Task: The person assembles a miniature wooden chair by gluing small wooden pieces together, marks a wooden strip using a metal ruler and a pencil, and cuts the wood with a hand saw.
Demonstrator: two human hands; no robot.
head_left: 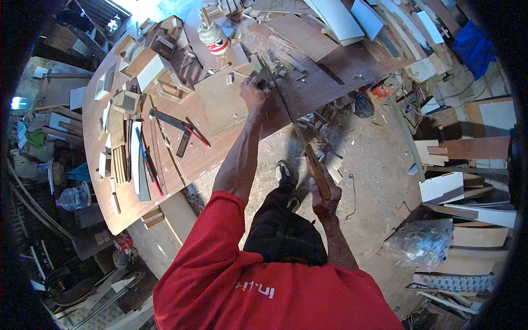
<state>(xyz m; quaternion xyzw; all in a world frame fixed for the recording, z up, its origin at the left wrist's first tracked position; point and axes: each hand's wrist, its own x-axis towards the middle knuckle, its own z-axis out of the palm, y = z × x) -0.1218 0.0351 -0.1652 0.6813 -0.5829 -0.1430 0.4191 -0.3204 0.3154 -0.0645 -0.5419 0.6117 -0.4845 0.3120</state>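
My right hand [325, 199] is wrapped around the wooden handle of a handsaw [318, 171], held out beyond the table edge. The saw's long narrow blade slants up and left over the table and passes just right of my left hand [255, 92]. That hand is closed, its curled fingers down at the tabletop next to the blade; what they grip is hidden. Beneath and left of it lies a flat thin board [217, 104], with a small wood block [230, 78] on it. Further left rest a try square [171, 122] and a red-and-black pencil-like tool [197, 136].
The wooden table [181, 162] carries box-like wooden pieces [157, 71], stacked strips [118, 159] and a white glue jar [213, 38]. Boards [330, 19] cover its far side. Offcuts litter the floor [368, 159], and stacked panels [467, 148] and a plastic bag [421, 242] stand right.
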